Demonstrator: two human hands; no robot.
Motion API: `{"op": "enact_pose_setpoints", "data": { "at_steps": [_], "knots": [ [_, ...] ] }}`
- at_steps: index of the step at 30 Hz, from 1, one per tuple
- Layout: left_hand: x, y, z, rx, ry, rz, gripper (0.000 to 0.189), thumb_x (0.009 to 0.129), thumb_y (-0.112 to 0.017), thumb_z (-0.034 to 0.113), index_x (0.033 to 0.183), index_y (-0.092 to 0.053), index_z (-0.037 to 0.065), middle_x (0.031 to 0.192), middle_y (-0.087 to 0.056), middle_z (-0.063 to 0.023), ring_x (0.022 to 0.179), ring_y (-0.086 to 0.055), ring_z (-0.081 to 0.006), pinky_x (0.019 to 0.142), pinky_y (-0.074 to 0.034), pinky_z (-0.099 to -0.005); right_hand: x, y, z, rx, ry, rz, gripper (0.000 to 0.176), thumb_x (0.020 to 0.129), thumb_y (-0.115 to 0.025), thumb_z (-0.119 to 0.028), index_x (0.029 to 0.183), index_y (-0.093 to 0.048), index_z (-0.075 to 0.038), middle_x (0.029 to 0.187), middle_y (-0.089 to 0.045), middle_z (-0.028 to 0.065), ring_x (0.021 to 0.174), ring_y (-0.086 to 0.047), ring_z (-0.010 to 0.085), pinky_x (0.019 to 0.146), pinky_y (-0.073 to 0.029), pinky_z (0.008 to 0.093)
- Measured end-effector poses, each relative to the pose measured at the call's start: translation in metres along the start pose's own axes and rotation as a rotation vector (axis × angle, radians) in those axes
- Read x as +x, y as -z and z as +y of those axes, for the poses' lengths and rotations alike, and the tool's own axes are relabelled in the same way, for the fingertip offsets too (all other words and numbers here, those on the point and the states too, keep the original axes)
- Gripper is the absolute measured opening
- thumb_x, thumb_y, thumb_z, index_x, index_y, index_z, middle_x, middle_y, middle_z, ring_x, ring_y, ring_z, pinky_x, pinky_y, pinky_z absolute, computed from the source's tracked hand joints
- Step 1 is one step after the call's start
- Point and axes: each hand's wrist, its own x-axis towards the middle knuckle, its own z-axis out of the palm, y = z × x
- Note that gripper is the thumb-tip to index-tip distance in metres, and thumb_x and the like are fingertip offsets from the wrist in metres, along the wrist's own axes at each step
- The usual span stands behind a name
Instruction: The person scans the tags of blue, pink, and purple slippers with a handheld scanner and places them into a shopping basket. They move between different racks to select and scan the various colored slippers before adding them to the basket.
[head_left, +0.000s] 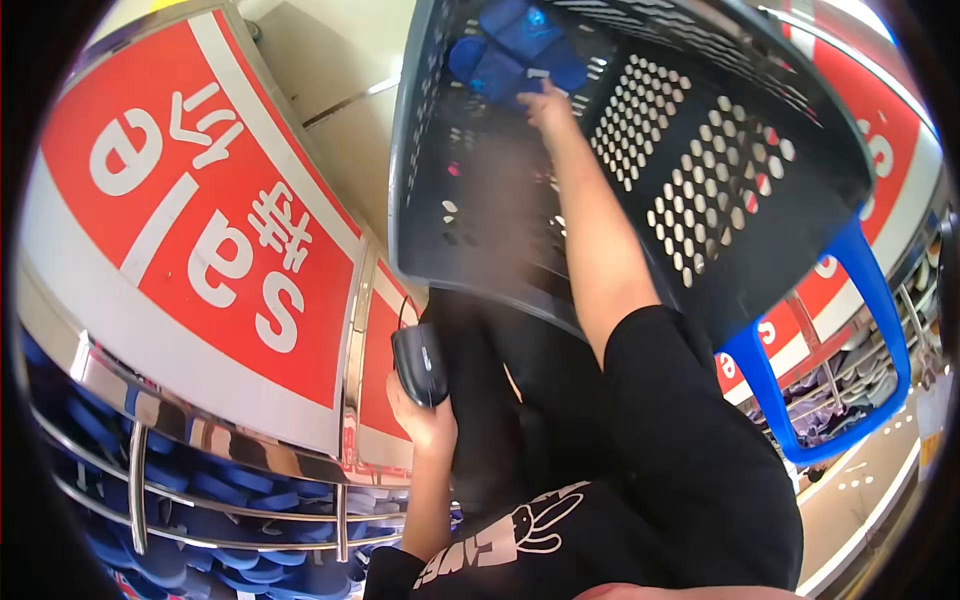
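My right arm reaches into a large dark grey shopping basket (720, 290). At its far end lies a pair of blue slippers (520, 45) with a small white tag. My right hand (547, 108) is right at the slippers' near edge, by the tag, with fingers apart. Lower and to the left, my left hand (425, 415) is wrapped round a black rounded device (420, 365) with a thin dark cord rising from its top. It is held upright in front of my dark trousers, beside the display stand.
A red and white sale sign (200, 210) covers the stand on the left, edged by metal rails (240, 510). Many blue slippers (240, 565) are racked below. A blue handle (880, 340) hangs from the basket's right side. Another red sign (890, 110) and racked goods stand behind it.
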Motion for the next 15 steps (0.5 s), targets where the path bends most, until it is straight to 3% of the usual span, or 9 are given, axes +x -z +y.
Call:
{"op": "enact_pose_setpoints", "data": {
  "at_steps": [2,3,5,6,7,8,11,13,15],
  "knots": [
    [-0.03,0.017,0.006,-0.113,-0.001,0.063,0.063,0.067,-0.068,-0.003,0.126,-0.048,-0.006,0.121,-0.052,-0.0267,0.111,-0.053,-0.0448,0.101,-0.039,-0.0497,-0.031,0.031,-0.04,0.278,-0.168,-0.015,0.093,0.077,-0.076,-0.018,0.153,-0.024,-0.007,0.114,-0.06,0.0145,0.091,-0.059,0.0232,0.074,-0.051,0.0347],
    [0.012,-0.014,-0.028,-0.129,-0.007,0.06,0.063,0.067,-0.068,-0.003,0.126,-0.048,-0.006,0.121,-0.052,-0.0267,0.111,-0.053,-0.0448,0.101,-0.039,-0.0497,0.017,0.011,-0.028,0.345,-0.17,-0.011,0.095,0.076,-0.077,-0.02,0.153,-0.021,-0.007,0.118,-0.06,0.0155,0.096,-0.06,0.0252,0.079,-0.051,0.0363],
    [0.004,-0.013,-0.035,-0.221,0.103,0.067,0.066,0.065,-0.069,-0.004,0.127,-0.047,-0.006,0.122,-0.052,-0.0271,0.114,-0.052,-0.045,0.101,-0.038,-0.0502,0.043,0.01,-0.021,0.595,-0.164,-0.126,0.103,0.08,-0.075,-0.024,0.154,-0.006,-0.005,0.129,-0.056,0.0233,0.114,-0.057,0.0353,0.091,-0.05,0.0423],
    [0.005,-0.01,-0.031,-0.137,0.032,0.053,0.062,0.073,-0.064,-0.012,0.13,-0.043,-0.004,0.117,-0.053,-0.0127,0.105,-0.056,-0.0205,0.094,-0.045,-0.0325,0.05,0.006,-0.026,0.553,-0.2,-0.094,0.095,0.08,-0.074,-0.023,0.152,-0.015,-0.004,0.128,-0.056,0.0238,0.114,-0.057,0.0356,0.091,-0.05,0.0432],
    [0.007,-0.009,-0.029,-0.136,0.042,0.061,0.062,0.073,-0.064,-0.012,0.13,-0.043,-0.004,0.117,-0.053,-0.0127,0.105,-0.056,-0.0205,0.094,-0.045,-0.0325,0.051,0.001,-0.036,0.51,-0.234,-0.064,0.088,0.081,-0.074,-0.023,0.15,-0.023,-0.002,0.126,-0.056,0.0244,0.114,-0.057,0.036,0.091,-0.05,0.0442],
    [0.008,-0.01,-0.028,-0.171,0.047,0.048,0.064,0.072,-0.064,-0.011,0.131,-0.042,-0.004,0.117,-0.053,-0.0132,0.105,-0.056,-0.0211,0.094,-0.044,-0.0332,0.06,-0.006,-0.037,0.504,-0.277,-0.052,0.066,0.082,-0.073,-0.022,0.137,-0.042,-0.001,0.124,-0.056,0.0239,0.113,-0.057,0.0365,0.092,-0.05,0.0459],
    [0.012,-0.005,-0.013,-0.15,0.029,0.007,0.066,0.07,-0.064,-0.01,0.132,-0.042,-0.003,0.116,-0.053,-0.014,0.105,-0.056,-0.0221,0.094,-0.044,-0.0345,0.074,-0.022,-0.029,0.52,-0.266,-0.091,0.047,0.083,-0.073,-0.021,0.121,-0.052,-0.002,0.122,-0.056,0.022,0.111,-0.057,0.0356,0.092,-0.05,0.0463],
    [0.012,-0.006,-0.009,-0.096,-0.003,-0.009,0.066,0.07,-0.064,-0.009,0.132,-0.042,-0.003,0.116,-0.054,-0.0141,0.105,-0.056,-0.0225,0.094,-0.044,-0.0352,0.065,-0.025,-0.031,0.547,-0.257,-0.032,0.045,0.084,-0.072,-0.02,0.12,-0.051,-0.002,0.122,-0.057,0.0208,0.109,-0.058,0.0346,0.095,-0.047,0.048],
    [0.012,-0.01,-0.005,-0.133,-0.059,0.007,0.066,0.068,-0.063,-0.007,0.131,-0.042,-0.004,0.115,-0.054,-0.0144,0.104,-0.056,-0.0232,0.094,-0.044,-0.0352,0.063,-0.024,-0.036,0.817,-0.377,-0.057,0.042,0.085,-0.071,-0.02,0.119,-0.052,-0.002,0.121,-0.058,0.019,0.112,-0.057,0.0345,0.101,-0.041,0.0503]
  ]
}}
